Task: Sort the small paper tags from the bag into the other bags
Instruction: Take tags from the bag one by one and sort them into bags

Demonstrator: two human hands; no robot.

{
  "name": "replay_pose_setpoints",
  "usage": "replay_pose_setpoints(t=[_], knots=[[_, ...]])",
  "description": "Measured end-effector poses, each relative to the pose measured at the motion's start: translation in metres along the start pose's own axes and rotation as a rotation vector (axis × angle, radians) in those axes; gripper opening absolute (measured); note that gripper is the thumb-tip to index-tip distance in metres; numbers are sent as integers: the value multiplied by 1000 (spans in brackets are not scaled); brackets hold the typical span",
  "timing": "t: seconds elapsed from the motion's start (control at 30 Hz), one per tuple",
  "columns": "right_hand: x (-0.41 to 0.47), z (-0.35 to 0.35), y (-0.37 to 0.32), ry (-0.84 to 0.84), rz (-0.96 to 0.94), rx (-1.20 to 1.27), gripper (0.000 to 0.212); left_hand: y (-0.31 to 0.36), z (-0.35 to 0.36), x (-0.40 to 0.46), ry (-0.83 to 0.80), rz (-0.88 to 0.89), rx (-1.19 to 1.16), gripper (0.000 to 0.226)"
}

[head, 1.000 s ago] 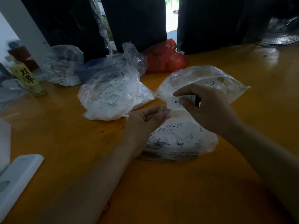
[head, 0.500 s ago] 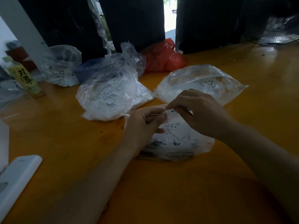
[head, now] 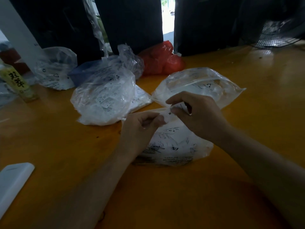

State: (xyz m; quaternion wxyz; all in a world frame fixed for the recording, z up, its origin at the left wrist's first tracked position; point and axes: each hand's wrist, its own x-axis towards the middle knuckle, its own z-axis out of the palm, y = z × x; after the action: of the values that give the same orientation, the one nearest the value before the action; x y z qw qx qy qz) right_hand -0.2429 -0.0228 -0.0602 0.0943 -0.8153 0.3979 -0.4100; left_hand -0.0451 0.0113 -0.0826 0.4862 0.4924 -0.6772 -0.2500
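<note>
Head view: we log one tag (head: 168, 114), marked "M", long axis running left-near to right-far, above the near bag (head: 173, 146) printed "XS M". Our left hand (head: 140, 128) and right hand (head: 194, 113) both pinch it with curled fingers.

Dim room: orange table (head: 49, 146), dark curtains (head: 132, 22), daylight gap (head: 167, 15).

The small paper tag (head: 168, 114) I pinch between both hands shows a black "M". Inside the near clear bag (head: 175, 146) below my hands, one tag reads "XS M"; the bag's printed lines are too small to read. The bottle (head: 18, 83) at far left bears two black Chinese characters, "双…", the second unclear.
</note>
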Motion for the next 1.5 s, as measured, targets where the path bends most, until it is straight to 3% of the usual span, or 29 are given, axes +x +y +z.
replay_pose_setpoints(t=[0.13, 0.33, 0.43, 0.57, 0.97, 1.03, 1.17, 1.3, 1.4, 1.5], knots=[[-1, 1, -1, 39, 0, -8, 17, 0, 1, 0, -7, 10, 11, 14], [-3, 8, 0, -88, -19, 33, 23, 2, -1, 0, 32, 50, 75, 28], [-3, 11, 2, -56, 139, 97, 35, 0, -1, 0, 81, -14, 3, 23], [-1, 12, 5, 32, 302, 195, 20, -2, -2, 0, 150, -115, -135, 11], [-8, 21, -9, -117, 200, 164, 19, 2, 1, -1, 137, -127, -161, 18], [-8, 21, -9, -85, 216, 173, 16, -1, 1, 0, 123, -148, -184, 9], [-4, 15, -6, 57, 258, 198, 11, -3, -2, 1, 88, -161, -222, 20], [0, 11, 0, 79, 247, 213, 7, -1, -11, 5, 137, -47, -38, 38], [8, 1, 21, 176, 236, 58, 12, -2, -38, 20, 386, 130, 340, 27], [16, -9, 55, 150, 299, -294, 21, -15, -84, 38, 625, 89, 608, 23]])
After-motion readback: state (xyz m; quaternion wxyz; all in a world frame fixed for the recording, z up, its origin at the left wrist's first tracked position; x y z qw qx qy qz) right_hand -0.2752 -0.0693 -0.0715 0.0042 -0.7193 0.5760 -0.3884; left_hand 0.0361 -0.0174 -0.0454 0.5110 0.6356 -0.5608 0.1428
